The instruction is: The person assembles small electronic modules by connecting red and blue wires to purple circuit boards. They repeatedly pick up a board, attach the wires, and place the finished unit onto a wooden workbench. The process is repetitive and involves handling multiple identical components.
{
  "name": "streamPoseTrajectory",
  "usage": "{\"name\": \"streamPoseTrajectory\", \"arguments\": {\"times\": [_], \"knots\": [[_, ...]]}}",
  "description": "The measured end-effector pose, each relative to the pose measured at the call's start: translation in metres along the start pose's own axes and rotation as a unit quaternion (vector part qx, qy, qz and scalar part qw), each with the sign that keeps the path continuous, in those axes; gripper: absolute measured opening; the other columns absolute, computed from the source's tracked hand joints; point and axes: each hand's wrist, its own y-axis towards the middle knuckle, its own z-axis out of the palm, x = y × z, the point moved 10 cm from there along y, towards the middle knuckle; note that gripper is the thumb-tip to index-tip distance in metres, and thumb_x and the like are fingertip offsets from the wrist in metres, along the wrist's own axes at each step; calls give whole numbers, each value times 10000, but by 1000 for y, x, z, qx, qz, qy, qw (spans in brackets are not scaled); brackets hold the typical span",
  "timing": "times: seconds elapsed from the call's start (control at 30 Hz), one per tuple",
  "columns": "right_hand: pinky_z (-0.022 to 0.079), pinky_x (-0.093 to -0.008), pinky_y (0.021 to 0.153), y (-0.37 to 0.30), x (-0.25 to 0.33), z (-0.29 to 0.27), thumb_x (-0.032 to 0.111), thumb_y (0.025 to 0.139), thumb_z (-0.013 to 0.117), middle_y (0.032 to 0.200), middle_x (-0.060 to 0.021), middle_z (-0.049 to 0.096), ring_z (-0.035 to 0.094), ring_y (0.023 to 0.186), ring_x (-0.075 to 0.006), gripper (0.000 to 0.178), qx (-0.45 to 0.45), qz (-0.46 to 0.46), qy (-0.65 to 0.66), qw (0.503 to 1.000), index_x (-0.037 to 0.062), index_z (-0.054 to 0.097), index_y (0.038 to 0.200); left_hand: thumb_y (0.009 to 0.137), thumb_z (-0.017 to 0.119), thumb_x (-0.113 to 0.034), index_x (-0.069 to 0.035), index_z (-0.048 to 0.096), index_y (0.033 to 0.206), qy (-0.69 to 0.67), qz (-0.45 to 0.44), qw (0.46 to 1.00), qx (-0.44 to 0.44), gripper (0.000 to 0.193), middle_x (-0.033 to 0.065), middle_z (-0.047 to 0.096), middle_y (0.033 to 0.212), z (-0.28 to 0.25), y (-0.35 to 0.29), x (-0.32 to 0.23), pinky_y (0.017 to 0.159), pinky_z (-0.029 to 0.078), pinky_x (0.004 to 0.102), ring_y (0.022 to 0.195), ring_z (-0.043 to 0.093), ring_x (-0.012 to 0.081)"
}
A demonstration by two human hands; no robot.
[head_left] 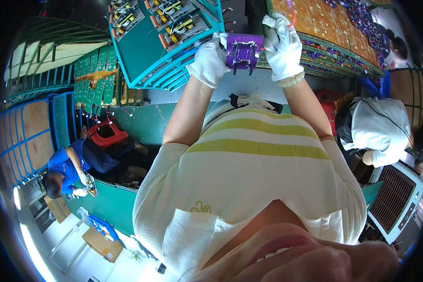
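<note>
A small purple circuit board (243,51) is held up in front of my chest, with dark prongs hanging from its lower edge and a white-edged outline on its face. My left hand (210,60), in a white glove, grips the board's left edge. At its right edge is my gloved right hand (284,50), fingers curled; the fingertips are partly hidden. A thin pinkish-red wire (292,14) shows just above the right glove. A beaded bracelet (291,81) circles my right wrist.
A teal rack (148,58) with boards bearing yellow and copper-coloured parts stands beyond my left hand. Stacked brown panels (333,35) with purple boards lie at the right. A person in blue (63,162) handles something at a green table (108,202); another person in white (380,124) is at the right.
</note>
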Motion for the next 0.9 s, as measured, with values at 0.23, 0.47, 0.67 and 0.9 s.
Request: {"name": "streamPoseTrajectory", "arguments": {"times": [0.23, 0.47, 0.67, 0.9], "knots": [[427, -224, 606, 8, -15, 24, 270, 968, 527, 969, -58, 634, 512, 679, -70, 300, -37, 25, -243, 969, 30, 531, 1147, 869, 618, -512, -47, 592, 959, 386, 32, 921, 47, 475, 30, 601, 832, 52, -29, 6, 649, 519, 269, 759, 629, 138], [427, -320, 940, 30, -15, 70, 228, 1011, 408, 1025, -88, 639, 593, 960, -205, 289, 261, -158, -603, 737, 15, 557, 1138, 842, 647, -357, 1, 673, 888, 691, 74, 644, 319, 362, 47, 593, 736, 98, -38, 29, 629, 431, 265, 706, 541, 134], [381, -441, 1037, 46, -10, 7, 209, 951, 561, 1325, -89, 505, 494, 1217, -255, 513, 7, 149, -303, 941, 76, 366, 1407, 917, 582, -307, -47, 662, 964, 11, -121, 982, 145, 276, 92, 673, 952, 27, 22, 28, 664, 513, 313, 788, 651, 192], [497, -405, 725, -35, 12, 98, 489, 733, 735, 855, -158, 582, 598, 808, -338, 575, 40, -206, -797, 567, 29, 588, 1044, 520, 784, -296, -179, 728, 731, 756, 467, 379, 257, 248, 63, 663, 744, 90, -2, -12, 644, 493, 366, 741, 609, 274]]}}
